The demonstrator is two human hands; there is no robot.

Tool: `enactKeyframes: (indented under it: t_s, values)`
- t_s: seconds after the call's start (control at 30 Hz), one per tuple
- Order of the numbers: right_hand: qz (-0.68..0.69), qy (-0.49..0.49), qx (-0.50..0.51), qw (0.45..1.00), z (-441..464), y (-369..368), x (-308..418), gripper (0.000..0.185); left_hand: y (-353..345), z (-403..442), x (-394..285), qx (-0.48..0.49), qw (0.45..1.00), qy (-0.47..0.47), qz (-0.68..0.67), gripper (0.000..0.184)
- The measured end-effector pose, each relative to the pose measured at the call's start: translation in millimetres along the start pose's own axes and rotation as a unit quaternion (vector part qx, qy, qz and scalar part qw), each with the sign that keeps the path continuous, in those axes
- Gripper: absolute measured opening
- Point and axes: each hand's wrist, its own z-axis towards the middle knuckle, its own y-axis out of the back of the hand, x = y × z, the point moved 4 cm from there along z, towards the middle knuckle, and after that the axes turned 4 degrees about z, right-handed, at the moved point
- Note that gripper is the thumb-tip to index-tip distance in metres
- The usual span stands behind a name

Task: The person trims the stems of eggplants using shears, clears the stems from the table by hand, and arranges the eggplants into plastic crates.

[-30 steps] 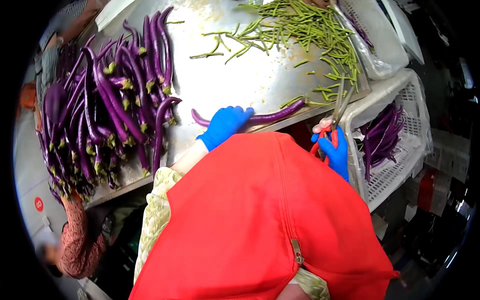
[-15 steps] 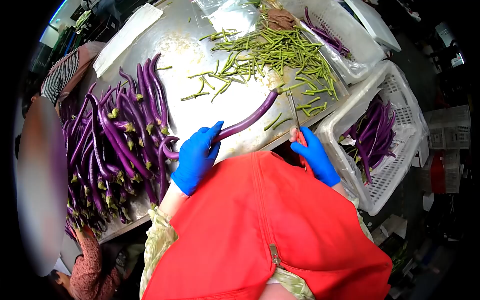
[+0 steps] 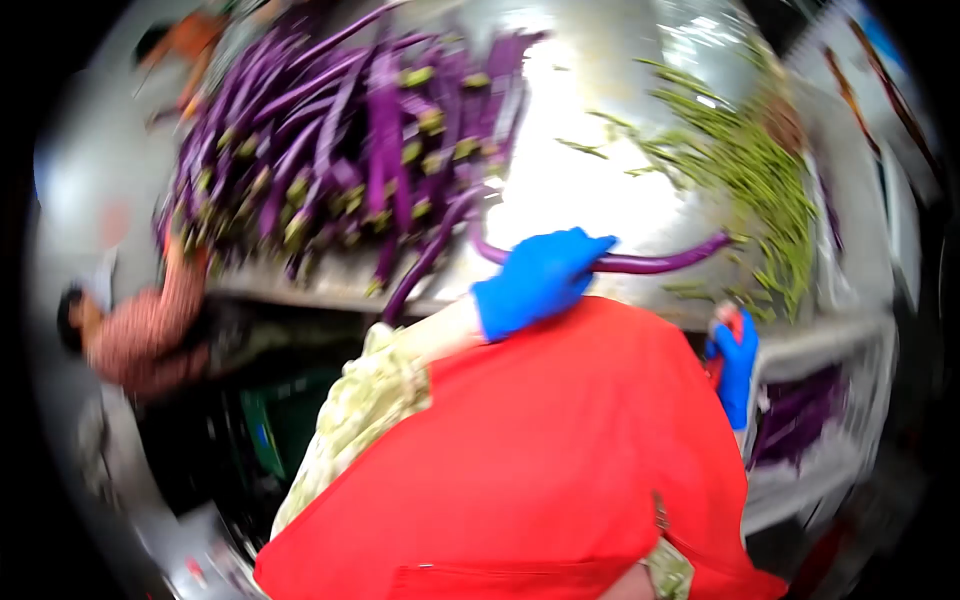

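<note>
"Can you read any word or number?"
"None. The pale red patch at the left is a smear, no character legible."
"And the small red mark lower down?"
"Too blurred to read."
"Any brand on the white basket?"
"None that I can read."

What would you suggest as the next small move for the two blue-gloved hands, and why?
I would probably bring the right blue-gloved hand, with its red-handled tool, up to the right tip of the long, glossy purple eggplant: the left blue-gloved hand grips its middle, leaving that tip free, just above the tool.
</note>
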Motion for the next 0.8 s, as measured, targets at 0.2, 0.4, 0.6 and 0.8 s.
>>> enactKeyframes:
  t_s: [0.2, 0.4, 0.6, 0.8]
  values:
    - [0.061, 0.013, 0.077, 0.995, 18, -20, -3, 0.024, 27, -83, 6, -0.071, 0.856, 0.386, -0.336, 0.032]
    - [0.061, -0.029, 0.171, 0.983, 39, -41, -11, 0.029, 27, -204, 41, -0.644, 0.514, 0.367, -0.431, 0.022]
    - [0.025, -0.021, 0.231, 0.972, 52, -71, 5, 0.033, -56, -174, 83, -0.527, 0.289, 0.257, -0.757, 0.049]
    - [0.003, -0.001, 0.273, 0.962, 56, -74, 19, 0.035, -59, -153, 103, -0.356, 0.368, 0.39, -0.765, 0.073]
